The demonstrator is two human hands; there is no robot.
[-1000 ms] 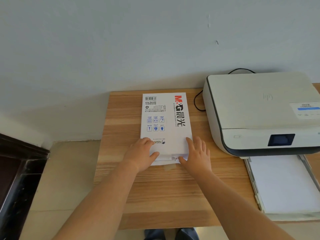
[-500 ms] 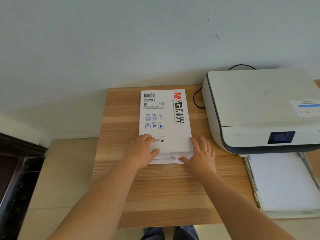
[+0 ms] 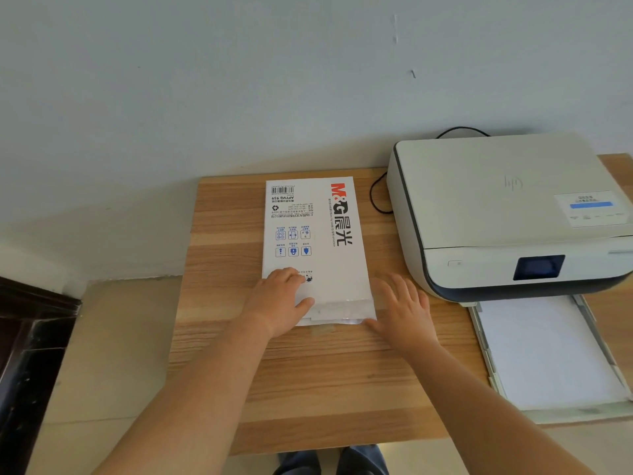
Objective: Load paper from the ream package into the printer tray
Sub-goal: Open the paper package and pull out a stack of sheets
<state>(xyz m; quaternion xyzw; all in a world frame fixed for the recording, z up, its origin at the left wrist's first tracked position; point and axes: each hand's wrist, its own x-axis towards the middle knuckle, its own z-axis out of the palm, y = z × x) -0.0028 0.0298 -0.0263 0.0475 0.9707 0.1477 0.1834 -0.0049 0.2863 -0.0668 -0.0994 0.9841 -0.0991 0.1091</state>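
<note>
A white ream package (image 3: 318, 234) with red and black lettering lies flat on the wooden table (image 3: 222, 354), its folded end flap toward me. My left hand (image 3: 277, 299) rests palm down on the package's near left corner, thumb on the flap. My right hand (image 3: 400, 306) lies open beside the package's near right corner, fingers spread on the table, thumb by the flap edge. To the right stands a white printer (image 3: 496, 207). Its tray (image 3: 486, 344) is pulled out toward me with white paper (image 3: 548, 354) in it.
A black cable (image 3: 375, 200) loops between the package and the printer. The wall runs right behind the table. A dark wooden frame (image 3: 30, 354) stands at the left over a tiled floor. My legs show below the table's front edge.
My right hand has slid off the package's near right corner onto the table beside it. The left hand stays on the package.
</note>
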